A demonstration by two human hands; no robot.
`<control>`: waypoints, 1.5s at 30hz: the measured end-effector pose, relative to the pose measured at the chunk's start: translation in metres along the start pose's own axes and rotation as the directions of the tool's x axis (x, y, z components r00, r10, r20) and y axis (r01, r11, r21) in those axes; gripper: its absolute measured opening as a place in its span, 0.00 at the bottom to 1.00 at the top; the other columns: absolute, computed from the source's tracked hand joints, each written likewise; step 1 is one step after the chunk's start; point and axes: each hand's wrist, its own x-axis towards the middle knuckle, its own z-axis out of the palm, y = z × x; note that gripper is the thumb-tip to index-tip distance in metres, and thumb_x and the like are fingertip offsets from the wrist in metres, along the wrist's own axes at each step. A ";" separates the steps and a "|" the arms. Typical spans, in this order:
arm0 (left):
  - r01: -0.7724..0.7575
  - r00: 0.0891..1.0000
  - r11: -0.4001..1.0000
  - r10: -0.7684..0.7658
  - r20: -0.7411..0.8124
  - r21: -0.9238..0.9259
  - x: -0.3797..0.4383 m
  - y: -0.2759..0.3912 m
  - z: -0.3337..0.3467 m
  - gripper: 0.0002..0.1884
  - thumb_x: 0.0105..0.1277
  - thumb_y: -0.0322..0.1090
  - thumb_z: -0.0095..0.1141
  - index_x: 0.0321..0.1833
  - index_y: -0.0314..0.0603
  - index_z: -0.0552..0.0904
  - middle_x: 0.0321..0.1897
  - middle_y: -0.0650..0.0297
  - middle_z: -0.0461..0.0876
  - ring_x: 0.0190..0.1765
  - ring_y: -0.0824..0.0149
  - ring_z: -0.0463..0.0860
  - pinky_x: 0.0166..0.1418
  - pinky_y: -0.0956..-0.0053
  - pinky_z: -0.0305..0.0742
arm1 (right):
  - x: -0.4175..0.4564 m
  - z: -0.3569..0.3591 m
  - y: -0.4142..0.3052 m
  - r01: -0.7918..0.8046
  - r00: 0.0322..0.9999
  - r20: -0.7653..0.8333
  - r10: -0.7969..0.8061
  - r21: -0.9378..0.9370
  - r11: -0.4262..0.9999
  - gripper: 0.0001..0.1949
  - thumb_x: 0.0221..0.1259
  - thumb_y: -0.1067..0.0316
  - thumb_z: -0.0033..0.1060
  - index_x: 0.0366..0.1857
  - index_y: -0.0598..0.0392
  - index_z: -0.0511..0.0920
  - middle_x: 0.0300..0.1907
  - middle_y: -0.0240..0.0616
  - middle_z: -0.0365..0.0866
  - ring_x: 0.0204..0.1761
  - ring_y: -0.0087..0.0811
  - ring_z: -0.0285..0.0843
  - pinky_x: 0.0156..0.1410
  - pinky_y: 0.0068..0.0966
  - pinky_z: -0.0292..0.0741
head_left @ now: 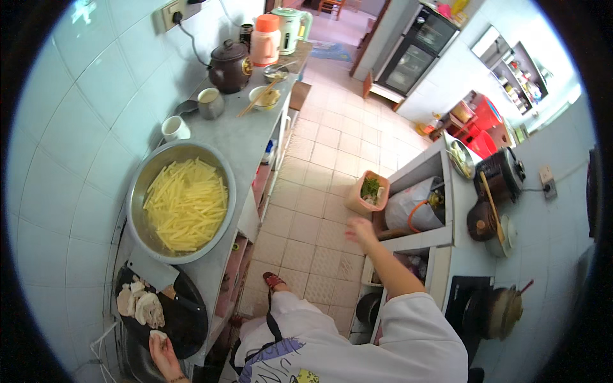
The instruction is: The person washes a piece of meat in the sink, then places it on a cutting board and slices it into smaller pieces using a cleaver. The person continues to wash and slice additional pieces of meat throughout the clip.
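My left hand [164, 354] holds a pale piece of food [158, 334] at the near edge of a round black board [184, 330]. Pale sliced chunks [146, 306], perhaps meat, lie on the board. A cleaver [151, 273] rests across its far side, its dark handle over the board. Beyond it stands a large metal basin [230, 191] of cut yellow strips [189, 206], probably potato, in liquid. My right hand [361, 233] is held out over the floor near a pink bin [357, 203] with green scraps inside; its fingers are partly blurred, and nothing shows in it.
Along the left counter stand a white cup [175, 128], a metal mug [210, 103], a bowl with chopsticks [264, 97], a dark teapot [230, 67], an orange-topped flask [266, 40] and a green kettle [289, 31]. The right counter holds a rice cooker [500, 174] and a pot [503, 313].
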 end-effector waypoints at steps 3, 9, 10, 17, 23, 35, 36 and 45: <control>-0.014 1.000 0.998 0.016 0.021 -0.067 -0.005 -0.012 -0.027 0.20 0.61 0.28 0.52 0.57 0.35 0.69 0.48 0.59 0.74 0.50 0.65 0.74 0.55 0.70 0.71 | -0.045 0.080 0.006 0.023 0.934 0.350 0.078 -0.276 0.961 0.13 0.59 0.65 0.54 0.44 0.61 0.74 0.37 0.38 0.77 0.33 0.28 0.77 0.39 0.23 0.76; -0.367 0.863 0.611 0.506 0.010 0.701 -0.022 -0.003 -0.017 0.16 0.50 0.28 0.61 0.44 0.38 0.77 0.43 0.59 0.77 0.46 0.63 0.78 0.50 0.72 0.73 | -0.152 0.200 0.044 0.829 0.411 0.841 -0.352 -0.184 0.528 0.11 0.55 0.74 0.55 0.43 0.61 0.75 0.38 0.43 0.78 0.35 0.31 0.77 0.41 0.25 0.75; -0.376 0.816 0.436 0.574 0.070 0.818 -0.028 0.005 -0.017 0.18 0.48 0.27 0.62 0.44 0.38 0.76 0.42 0.56 0.76 0.46 0.58 0.77 0.50 0.69 0.73 | -0.169 0.219 0.039 0.877 0.317 0.871 -0.376 -0.119 0.465 0.12 0.55 0.74 0.56 0.43 0.61 0.75 0.38 0.44 0.77 0.35 0.33 0.77 0.42 0.26 0.75; -0.422 0.856 0.353 0.459 0.239 0.835 -0.012 0.004 -0.029 0.22 0.49 0.28 0.64 0.49 0.39 0.75 0.48 0.55 0.73 0.50 0.53 0.75 0.52 0.64 0.73 | -0.257 0.339 0.052 0.991 0.098 0.958 -0.271 -0.070 0.111 0.22 0.52 0.69 0.60 0.52 0.59 0.66 0.43 0.50 0.70 0.44 0.47 0.72 0.47 0.37 0.71; -0.464 0.869 0.567 0.440 0.226 0.680 0.016 -0.002 -0.035 0.28 0.49 0.29 0.65 0.55 0.38 0.72 0.47 0.57 0.73 0.47 0.60 0.76 0.49 0.70 0.73 | -0.258 0.391 0.071 0.960 0.276 0.916 -0.290 -0.279 0.031 0.29 0.46 0.75 0.59 0.56 0.56 0.61 0.47 0.54 0.68 0.51 0.53 0.67 0.52 0.40 0.68; -0.194 0.981 0.980 0.193 -0.031 -0.049 0.055 0.001 -0.061 0.11 0.61 0.25 0.55 0.46 0.33 0.78 0.40 0.62 0.81 0.41 0.74 0.79 0.47 0.80 0.74 | -0.285 0.378 0.034 0.862 0.414 0.845 -0.338 -0.245 0.443 0.22 0.56 0.76 0.51 0.56 0.55 0.62 0.25 0.32 0.69 0.25 0.20 0.63 0.31 0.18 0.64; -0.175 0.984 0.980 0.173 -0.032 -0.099 0.059 0.006 -0.059 0.11 0.61 0.25 0.55 0.47 0.33 0.78 0.40 0.62 0.81 0.41 0.74 0.79 0.47 0.80 0.74 | -0.294 0.378 0.027 0.851 0.412 0.854 -0.317 -0.236 0.469 0.22 0.57 0.77 0.49 0.57 0.55 0.62 0.24 0.29 0.66 0.23 0.17 0.60 0.29 0.16 0.61; -0.327 0.885 0.819 0.440 -0.150 0.472 0.058 0.004 -0.072 0.16 0.53 0.30 0.62 0.46 0.41 0.80 0.36 0.58 0.79 0.35 0.67 0.78 0.40 0.76 0.75 | -0.278 0.370 0.016 0.836 0.362 0.896 -0.257 -0.190 0.515 0.18 0.58 0.74 0.51 0.54 0.56 0.68 0.22 0.28 0.68 0.21 0.17 0.61 0.27 0.16 0.61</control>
